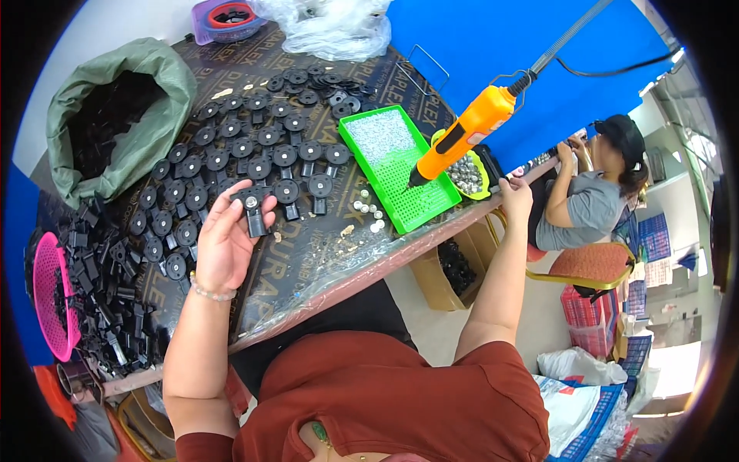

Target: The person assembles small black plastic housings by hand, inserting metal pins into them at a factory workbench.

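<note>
Left hand [225, 248]: grasps black round-headed plastic part [252, 203], face up, apparently for visibility
Right hand [516, 195]: at dark-topped table [315, 266]'s edge, grip unclear
Orange-and-black power screwdriver [467, 131]: suspended, likely for reach

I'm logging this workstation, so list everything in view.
Table: one, dark, centre
Arranged parts: dozens, black, on table
Loose parts: many, black, table's left
Sack: one, green, upper left
Mesh basket: one, pink, far left
Nested baskets: two, purple, red, top left
Plastic bags: some, clear, top centre
Tray: one, green, table's right
Screwdriver: one, orange, over tray
Bowl: one, yellow, beside tray
Small pieces: several, silvery, left of tray
Box: one, brown, under table
Partition: one, blue, upper right
Co-worker: one, grey top, right
Chair: one, red, right
Checked bags: several, red, blue, right
Left hand: one, holding a black part
Right hand: one, at table edge
</note>
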Demonstrator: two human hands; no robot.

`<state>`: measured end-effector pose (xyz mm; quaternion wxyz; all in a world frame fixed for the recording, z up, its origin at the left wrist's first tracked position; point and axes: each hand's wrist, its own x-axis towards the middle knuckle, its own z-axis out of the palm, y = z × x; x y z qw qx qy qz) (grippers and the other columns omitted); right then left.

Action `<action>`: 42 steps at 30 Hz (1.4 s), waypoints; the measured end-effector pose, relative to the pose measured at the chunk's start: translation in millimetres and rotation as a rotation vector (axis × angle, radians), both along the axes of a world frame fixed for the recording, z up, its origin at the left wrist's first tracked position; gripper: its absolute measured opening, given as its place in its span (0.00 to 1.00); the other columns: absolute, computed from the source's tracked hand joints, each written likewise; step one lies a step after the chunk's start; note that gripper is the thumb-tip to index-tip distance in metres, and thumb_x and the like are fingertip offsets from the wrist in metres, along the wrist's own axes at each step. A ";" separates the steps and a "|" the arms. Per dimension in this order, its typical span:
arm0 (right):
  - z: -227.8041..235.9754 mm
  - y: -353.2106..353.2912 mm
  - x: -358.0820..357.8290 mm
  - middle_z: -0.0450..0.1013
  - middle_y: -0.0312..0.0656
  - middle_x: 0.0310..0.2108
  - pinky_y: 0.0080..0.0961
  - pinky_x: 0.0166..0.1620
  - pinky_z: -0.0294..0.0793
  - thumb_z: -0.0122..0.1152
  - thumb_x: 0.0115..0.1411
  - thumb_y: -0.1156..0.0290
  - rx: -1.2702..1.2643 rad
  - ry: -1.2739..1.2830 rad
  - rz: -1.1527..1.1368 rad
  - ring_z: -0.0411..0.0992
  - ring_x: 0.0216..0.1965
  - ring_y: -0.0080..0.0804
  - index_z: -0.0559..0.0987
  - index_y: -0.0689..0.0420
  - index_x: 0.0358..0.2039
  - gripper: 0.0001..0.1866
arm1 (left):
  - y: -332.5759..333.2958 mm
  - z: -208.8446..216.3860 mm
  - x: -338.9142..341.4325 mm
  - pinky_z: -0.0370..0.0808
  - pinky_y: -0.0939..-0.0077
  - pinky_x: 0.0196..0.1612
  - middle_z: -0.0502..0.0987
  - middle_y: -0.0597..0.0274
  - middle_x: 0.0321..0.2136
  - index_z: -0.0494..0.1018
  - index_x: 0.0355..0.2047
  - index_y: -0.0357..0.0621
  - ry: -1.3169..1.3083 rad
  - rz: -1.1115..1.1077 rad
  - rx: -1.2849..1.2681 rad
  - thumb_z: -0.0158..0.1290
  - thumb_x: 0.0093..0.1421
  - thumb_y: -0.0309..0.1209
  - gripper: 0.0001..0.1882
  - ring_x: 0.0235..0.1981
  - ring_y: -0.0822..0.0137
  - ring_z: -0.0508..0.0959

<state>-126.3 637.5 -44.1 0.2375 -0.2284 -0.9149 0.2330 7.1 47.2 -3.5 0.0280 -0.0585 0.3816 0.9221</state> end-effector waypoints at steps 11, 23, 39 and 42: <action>-13.3 -6.2 14.6 0.81 0.56 0.32 0.38 0.43 0.79 0.67 0.51 0.63 0.162 0.015 0.006 0.81 0.36 0.51 0.84 0.65 0.44 0.22 | -1.4 0.0 -0.3 0.81 0.64 0.54 0.77 0.42 0.51 0.64 0.62 0.35 0.023 -0.011 -0.023 0.42 0.73 0.27 0.19 0.53 0.55 0.80; 12.6 -1.2 -20.2 0.73 0.61 0.56 0.40 0.66 0.65 0.56 0.54 0.74 0.152 -0.155 0.535 0.69 0.60 0.58 0.80 0.59 0.55 0.26 | 0.3 1.1 -1.5 0.81 0.64 0.55 0.76 0.42 0.52 0.63 0.63 0.35 0.024 -0.009 -0.043 0.42 0.73 0.27 0.20 0.53 0.54 0.80; 42.4 -13.8 -34.3 0.62 0.49 0.66 0.34 0.68 0.60 0.79 0.45 0.68 0.167 -0.600 0.763 0.60 0.68 0.47 0.66 0.45 0.69 0.50 | 3.8 6.7 0.1 0.81 0.66 0.53 0.78 0.43 0.49 0.64 0.62 0.36 -0.009 0.006 -0.036 0.42 0.73 0.27 0.19 0.50 0.56 0.82; 39.2 -15.0 -40.8 0.62 0.52 0.64 0.36 0.68 0.61 0.78 0.46 0.67 0.173 -0.583 0.758 0.61 0.67 0.50 0.66 0.43 0.69 0.49 | 4.5 6.2 0.4 0.82 0.67 0.52 0.79 0.42 0.47 0.64 0.62 0.37 -0.027 -0.003 -0.027 0.42 0.73 0.27 0.19 0.48 0.58 0.82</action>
